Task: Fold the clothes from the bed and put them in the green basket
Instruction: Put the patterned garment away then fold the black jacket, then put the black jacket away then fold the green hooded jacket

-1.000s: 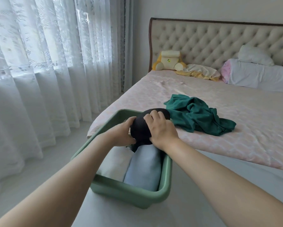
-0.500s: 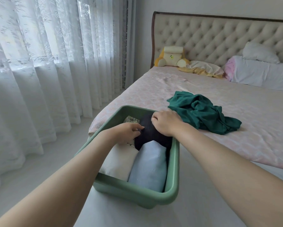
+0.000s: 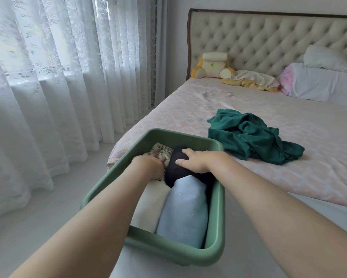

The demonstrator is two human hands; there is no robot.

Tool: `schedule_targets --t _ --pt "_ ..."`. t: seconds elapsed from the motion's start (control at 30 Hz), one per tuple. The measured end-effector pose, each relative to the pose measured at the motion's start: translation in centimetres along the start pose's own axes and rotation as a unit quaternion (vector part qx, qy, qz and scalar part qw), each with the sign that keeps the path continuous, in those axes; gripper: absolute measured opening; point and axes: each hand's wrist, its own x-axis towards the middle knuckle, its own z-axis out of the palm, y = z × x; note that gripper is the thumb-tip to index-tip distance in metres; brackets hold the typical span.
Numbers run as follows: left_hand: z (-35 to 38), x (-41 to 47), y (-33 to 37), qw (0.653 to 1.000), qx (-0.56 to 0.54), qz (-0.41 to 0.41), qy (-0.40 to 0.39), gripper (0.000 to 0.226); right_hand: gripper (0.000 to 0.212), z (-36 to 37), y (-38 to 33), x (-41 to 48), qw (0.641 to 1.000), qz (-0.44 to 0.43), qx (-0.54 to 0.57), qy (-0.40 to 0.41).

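The green basket (image 3: 215, 247) stands at the bed's near corner. Inside lie a rolled light blue garment (image 3: 183, 212), a white one (image 3: 148, 205), a floral one (image 3: 160, 150) and a rolled black garment (image 3: 175, 171). My right hand (image 3: 196, 160) lies flat on top of the black roll, fingers spread. My left hand (image 3: 151, 164) is tucked against the roll's left side, fingers pushed down between it and the floral piece. A crumpled dark green garment (image 3: 249, 136) lies loose on the pink bedspread (image 3: 309, 141), just right of the basket.
Pillows (image 3: 325, 85), a yellow and cream cushion (image 3: 212, 66) and a crumpled yellow cloth (image 3: 253, 80) sit by the tufted headboard (image 3: 269, 39). Sheer white curtains (image 3: 48, 87) hang along the left, with pale floor (image 3: 38, 217) below them.
The black roll has gone from above the basket's rim down into the basket. Both hands followed it down, and my right hand has flattened on top of it.
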Motion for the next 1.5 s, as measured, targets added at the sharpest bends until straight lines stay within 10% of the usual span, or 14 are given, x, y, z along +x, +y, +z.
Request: schedule_targets --t 0.17,0.33,0.43,0.7,0.97,1.1,1.5 --pt "-0.5 -1.2 0.7 0.999 0.03 0.003 0.038 0.063 0.084 -0.2 0.5 -0.1 1.0 0.006 -0.026 -0.012" --pt "-1.0 -1.2 0.8 0.947 -0.227 0.07 0.216 0.046 0.081 0.3 0.5 0.3 1.0 -0.005 0.005 0.02" --pt "-1.2 -1.2 2.1 0.915 -0.338 0.156 0.155 0.05 0.068 0.1 1.0 -0.1 0.996 -0.02 0.012 0.082" --pt "-1.0 -0.8 3.2 0.96 -0.22 0.143 0.099 0.054 0.064 0.8 1.6 0.0 0.995 -0.009 -0.05 0.089" --pt "-7.1 -2.7 6.2 0.896 -0.246 0.124 0.348 0.046 0.034 -0.3 7.4 -2.2 0.889 -0.134 0.273 0.343" --pt "-11.5 -2.1 11.6 0.859 -0.277 0.163 0.398 0.04 0.044 -0.4 13.7 -1.6 0.903 -0.06 0.304 0.298" --pt "-12.6 9.2 26.1 0.949 -0.078 0.192 0.239 0.047 0.104 1.5 27.9 5.7 0.969 0.031 0.158 0.185"
